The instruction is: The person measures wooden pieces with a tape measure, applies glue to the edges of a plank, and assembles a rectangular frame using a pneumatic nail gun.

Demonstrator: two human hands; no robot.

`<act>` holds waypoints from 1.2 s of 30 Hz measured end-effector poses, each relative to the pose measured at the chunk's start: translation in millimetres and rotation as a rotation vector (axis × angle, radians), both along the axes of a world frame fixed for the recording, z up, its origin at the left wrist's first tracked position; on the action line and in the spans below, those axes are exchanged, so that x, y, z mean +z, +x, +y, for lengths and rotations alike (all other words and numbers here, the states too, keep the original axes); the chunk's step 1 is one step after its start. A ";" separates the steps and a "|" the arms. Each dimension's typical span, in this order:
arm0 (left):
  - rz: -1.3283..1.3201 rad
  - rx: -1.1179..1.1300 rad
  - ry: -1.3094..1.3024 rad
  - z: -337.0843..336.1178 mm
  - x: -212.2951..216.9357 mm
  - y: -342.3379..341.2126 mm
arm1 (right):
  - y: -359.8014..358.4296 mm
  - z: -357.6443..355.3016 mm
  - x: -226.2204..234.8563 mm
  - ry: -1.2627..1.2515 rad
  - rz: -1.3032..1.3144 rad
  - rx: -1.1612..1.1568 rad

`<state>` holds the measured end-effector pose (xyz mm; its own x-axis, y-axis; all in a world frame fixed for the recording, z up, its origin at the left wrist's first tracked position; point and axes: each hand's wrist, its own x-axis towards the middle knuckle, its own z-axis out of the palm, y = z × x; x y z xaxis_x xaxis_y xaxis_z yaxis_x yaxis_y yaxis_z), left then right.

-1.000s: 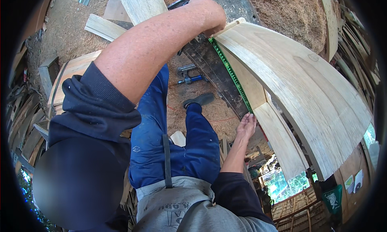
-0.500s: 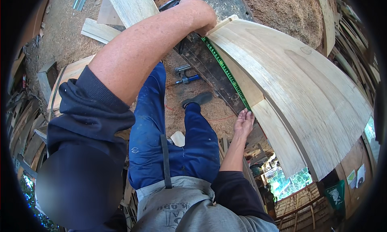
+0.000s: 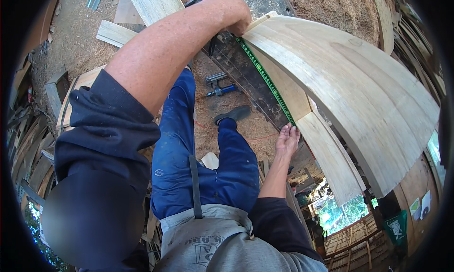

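A green tape measure blade (image 3: pixel 268 80) stretches along the inner edge of pale boards. At its far end my left hand (image 3: pixel 236 13) bends down beside the corner of a wide curved wooden panel (image 3: pixel 345 73); its fingers are mostly hidden, closed where the blade comes out. My right hand (image 3: pixel 286 138), palm up, pinches the near end of the blade. That end lies against a narrower pale board (image 3: pixel 331 161). The wide panel stands over this board, with a gap between them.
A dark workbench (image 3: pixel 248 76) lies under the blade. A blue-bodied clamp-like tool (image 3: pixel 222 90) is on the sawdust-strewn floor near my foot. Loose planks (image 3: pixel 153 5) lie at the far left, and stacked timber (image 3: pixel 418 50) lines the right side.
The wide panel has tilted and its near end has shifted, widening the gap to the narrower board. My left hand has moved slightly left and away from me. The tape stays stretched.
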<state>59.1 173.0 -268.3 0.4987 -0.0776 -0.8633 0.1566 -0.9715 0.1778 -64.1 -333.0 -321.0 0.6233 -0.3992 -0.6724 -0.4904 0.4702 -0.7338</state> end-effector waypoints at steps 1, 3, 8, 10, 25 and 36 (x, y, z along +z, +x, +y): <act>0.018 -0.013 0.011 -0.7 0.3 0.5 | 0.0 -1.8 -1.5 0.003 -0.004 -0.022; -0.012 -0.033 0.000 -1.8 0.4 -1.8 | -1.3 -6.4 -2.5 -0.012 -0.008 -0.022; -0.038 -0.024 -0.044 0.9 2.1 -4.3 | 2.1 5.6 2.0 -0.015 0.000 -0.010; -0.052 -0.138 -0.083 5.2 5.5 -7.2 | 2.6 15.3 9.5 0.005 -0.002 0.038; -0.202 -0.066 -0.168 22.9 117.1 -90.1 | -109.1 19.5 69.5 0.370 0.272 0.012; -0.086 0.398 -0.215 185.2 285.7 -251.9 | -113.6 399.5 122.1 0.795 0.505 0.756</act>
